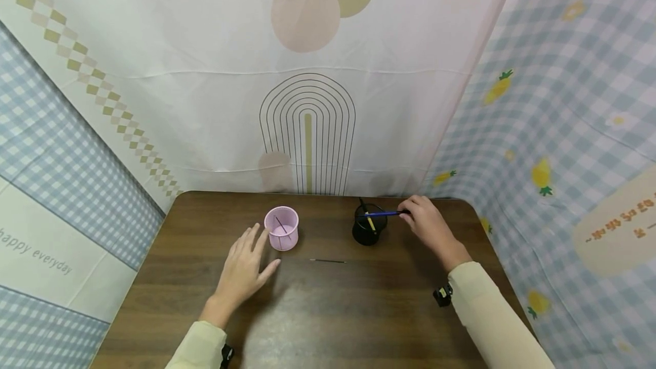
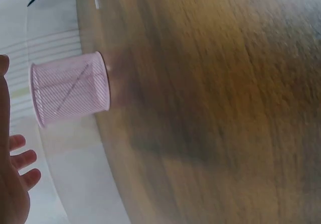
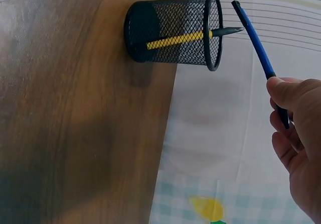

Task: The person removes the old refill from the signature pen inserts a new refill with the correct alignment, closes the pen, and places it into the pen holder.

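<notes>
My right hand [image 1: 427, 225] pinches a blue pen [image 3: 257, 44] with black ends, held sideways above the black mesh pen holder [image 3: 173, 30]. A yellow and black pen [image 3: 183, 39] leans inside that holder, its dark tip past the rim. My left hand [image 1: 243, 269] hovers beside the pink mesh pen holder [image 1: 283, 239], fingers spread and holding nothing. Inside the pink holder a thin dark stick [image 2: 74, 87] leans against the wall. Between the two holders a thin dark refill-like rod [image 1: 329, 261] with a pale end lies on the table.
Both holders stand upright toward the back of the brown wooden table [image 1: 328, 312]. Behind the table hangs a pale patterned cloth [image 1: 220, 124], with checked cloth [image 1: 553, 118] along the right side.
</notes>
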{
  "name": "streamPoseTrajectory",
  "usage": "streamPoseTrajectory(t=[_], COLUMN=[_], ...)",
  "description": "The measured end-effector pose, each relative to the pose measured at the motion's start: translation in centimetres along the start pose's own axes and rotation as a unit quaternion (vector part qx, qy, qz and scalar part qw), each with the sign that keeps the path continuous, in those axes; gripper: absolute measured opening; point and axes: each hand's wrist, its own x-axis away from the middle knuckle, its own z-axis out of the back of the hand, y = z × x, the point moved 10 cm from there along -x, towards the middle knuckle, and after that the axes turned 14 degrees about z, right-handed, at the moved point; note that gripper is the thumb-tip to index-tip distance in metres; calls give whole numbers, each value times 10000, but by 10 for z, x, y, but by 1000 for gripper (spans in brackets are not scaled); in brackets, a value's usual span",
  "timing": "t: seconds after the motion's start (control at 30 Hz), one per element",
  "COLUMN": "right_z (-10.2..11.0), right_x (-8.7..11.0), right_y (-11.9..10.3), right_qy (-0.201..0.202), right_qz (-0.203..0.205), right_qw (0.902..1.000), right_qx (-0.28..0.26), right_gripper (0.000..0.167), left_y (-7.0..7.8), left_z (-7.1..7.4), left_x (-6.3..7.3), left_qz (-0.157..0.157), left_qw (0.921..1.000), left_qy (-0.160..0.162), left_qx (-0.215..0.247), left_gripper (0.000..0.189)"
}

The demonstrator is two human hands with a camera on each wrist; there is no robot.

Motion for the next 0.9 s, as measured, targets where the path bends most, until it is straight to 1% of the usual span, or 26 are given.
streamPoseTrajectory(t=[0.13,0.3,0.5,0.57,0.7,0.9], right_z=[-5,-13,-26,-30,-39,-49], right_x=[-2,-8,-20,-24,-29,-36], right_y=[2,2,-2,-2,0,2], right_qy=[-172,-522,-920,-1047,-1307,-1591], right_qz=[177,377,562,588,499,421], right_qw=[9995,9969,9900,9877,9844,9781], right_qx=[190,447,907,1005,1065,1277], right_gripper=[11,10,15,16,16,20], left_y=[-11,-23,-34,-37,-42,-44], left_z=[-5,-10,-21,-25,-32,-42], left_x=[1,-1,-2,-1,-1,0], left_qz=[242,513,821,914,1069,1154], left_qw=[9995,9974,9922,9900,9862,9830], left_qy=[-122,-332,-794,-943,-1155,-1323], left_qx=[-166,-377,-507,-508,-512,-538], left_gripper=[83,87,88,88,89,89])
